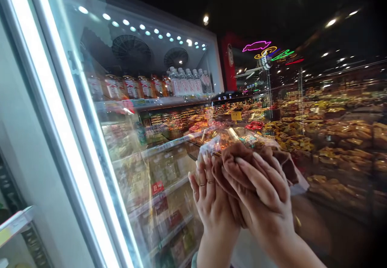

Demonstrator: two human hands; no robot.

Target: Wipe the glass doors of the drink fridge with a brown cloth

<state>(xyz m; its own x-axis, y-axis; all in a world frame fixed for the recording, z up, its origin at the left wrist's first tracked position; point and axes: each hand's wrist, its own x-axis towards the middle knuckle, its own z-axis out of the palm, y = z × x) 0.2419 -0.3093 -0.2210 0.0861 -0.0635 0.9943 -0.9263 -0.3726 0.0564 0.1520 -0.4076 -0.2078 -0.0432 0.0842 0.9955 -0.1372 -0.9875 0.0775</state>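
Observation:
A brown cloth (236, 153) is bunched against the glass door (172, 145) of a lit display cooler. My right hand (267, 195) grips it, its fingers curled over the folds. Just beside it, my left hand (215, 203) has its fingers stretched and slightly apart, their tips at the glass. The left thumb and part of that palm are hidden by the cloth. A darker mirrored image of the cloth and hand shows in the glass beyond my right hand.
Behind the glass, bottles with clear contents (189, 81) and amber-coloured bottles (131, 86) stand on the top shelf; packages fill lower shelves. A bright light strip (57, 110) runs down the left frame. A shelf edge (16, 223) juts in lower left. Store reflections cover the right side.

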